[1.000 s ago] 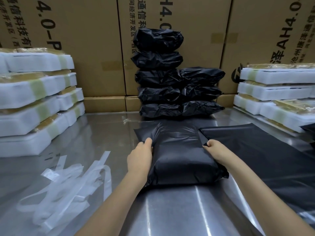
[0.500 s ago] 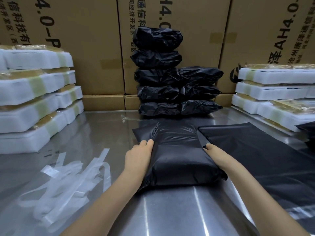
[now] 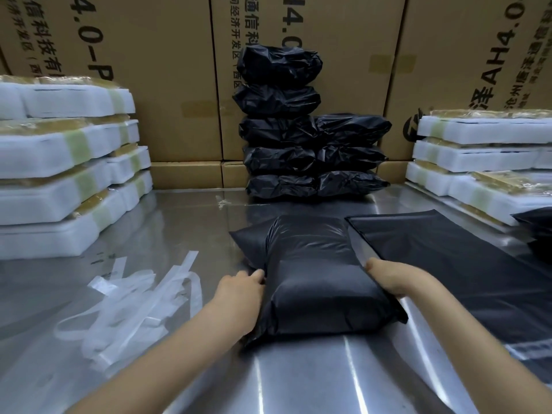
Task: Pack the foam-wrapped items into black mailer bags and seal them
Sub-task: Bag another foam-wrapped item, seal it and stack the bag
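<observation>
Now both hands, left [image 3: 239, 297] and right [image 3: 394, 279], clasp the filled mailer bag [image 3: 316, 282] between them, its long axis running toward the bench's far edge.

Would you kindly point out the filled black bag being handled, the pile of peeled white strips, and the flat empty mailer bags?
filled black bag [image 3: 319, 282]: head view, middle of its top face.
peeled white strips [image 3: 131, 306]: head view, middle of the pile.
flat empty mailer bags [image 3: 466, 264]: head view, bare top sheet.
</observation>
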{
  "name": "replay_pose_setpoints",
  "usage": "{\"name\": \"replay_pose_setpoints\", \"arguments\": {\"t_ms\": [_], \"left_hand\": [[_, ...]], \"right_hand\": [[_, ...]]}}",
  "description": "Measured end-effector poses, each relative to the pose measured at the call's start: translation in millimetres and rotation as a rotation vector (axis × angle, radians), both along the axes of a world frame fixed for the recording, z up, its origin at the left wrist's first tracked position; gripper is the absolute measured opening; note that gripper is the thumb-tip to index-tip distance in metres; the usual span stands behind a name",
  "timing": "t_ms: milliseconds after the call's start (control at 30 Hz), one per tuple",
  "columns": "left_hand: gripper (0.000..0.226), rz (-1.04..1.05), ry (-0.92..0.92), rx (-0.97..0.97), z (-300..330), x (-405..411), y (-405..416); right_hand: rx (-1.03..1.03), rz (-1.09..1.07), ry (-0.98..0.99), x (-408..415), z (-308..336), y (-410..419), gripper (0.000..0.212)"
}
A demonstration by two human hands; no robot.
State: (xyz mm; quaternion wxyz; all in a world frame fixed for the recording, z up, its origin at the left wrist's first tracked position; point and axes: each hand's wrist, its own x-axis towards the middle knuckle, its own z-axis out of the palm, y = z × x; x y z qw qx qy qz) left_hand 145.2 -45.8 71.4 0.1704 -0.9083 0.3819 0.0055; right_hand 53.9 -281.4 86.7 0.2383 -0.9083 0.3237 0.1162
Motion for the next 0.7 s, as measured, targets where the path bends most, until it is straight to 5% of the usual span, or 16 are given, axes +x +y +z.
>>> {"name": "replay_pose_setpoints", "arguments": {"t_ms": [67,100,200,267,333,433,633,700], "left_hand": [[0.038,-0.043,0.168,0.000,21.1,15.0,6.8],[0.032,-0.011,0.272,-0.074,36.1,27.1,8.4],[0.028,0.205,0.349,-0.641,58.8,58.5,1.4],[0.054,0.275,0.332,-1.075,46.8,63.2,-17.5],[0.071,0.256,0.464,-1.278,28.4,56.3,-42.2],[0.065,0.304,0.655,-1.386,10.0,53.3,-65.1],[0.061,0.356,0.843,-1.457,-3.9,65.0,-75.3],[0.062,0.359,0.910,-1.493,-4.7,64.7,-77.0]], "right_hand": [[-0.040,-0.004,0.033,-0.2,13.7,0.9,0.024],[-0.035,-0.054,-0.107,3.4,20.2,-0.6,0.030],[0.317,-0.386,-0.762,21.8,25.5,-1.1,0.048],[0.585,-0.435,-0.938,34.6,21.7,6.5,0.062],[0.743,-0.400,-0.952,41.5,10.9,11.9,0.075],[0.779,-0.271,-0.858,46.6,-7.6,12.5,0.077],[0.797,-0.251,-0.870,51.2,-12.5,6.4,0.061],[0.831,-0.274,-0.860,50.2,-12.4,6.5,0.038]]}}
